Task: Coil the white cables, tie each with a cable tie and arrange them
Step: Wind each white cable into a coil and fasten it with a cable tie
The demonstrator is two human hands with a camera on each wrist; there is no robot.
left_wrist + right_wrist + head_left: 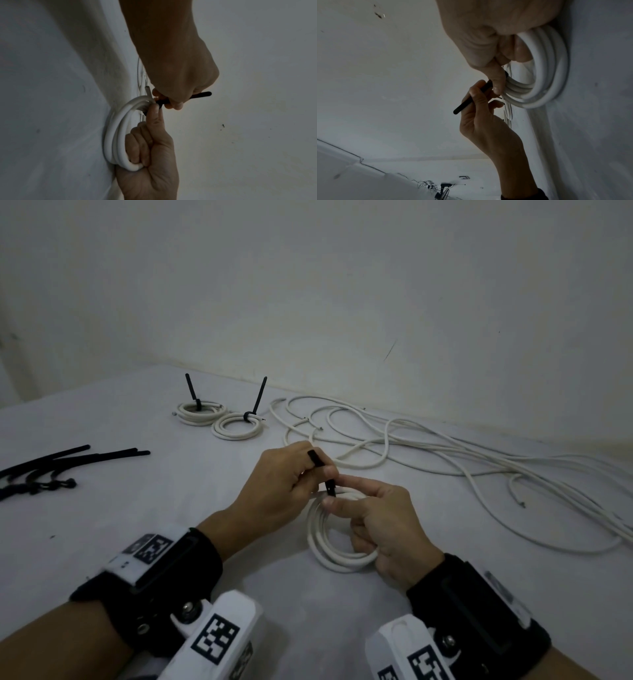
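White cloth covers the counter (102, 542) under a bare white wall (342, 285). At eleven o'clock sit two tied coils (219, 419); loose white cables (445, 453) sprawl toward two o'clock, spare black ties (51, 470) lie at nine. My right grip (383, 525) curls through the coil (329, 556) at centre, thumb and forefinger pinching its twelve o'clock edge. My left grip (274, 491) pinches the black cable tie (322, 470) there, its tail pointing toward eleven.
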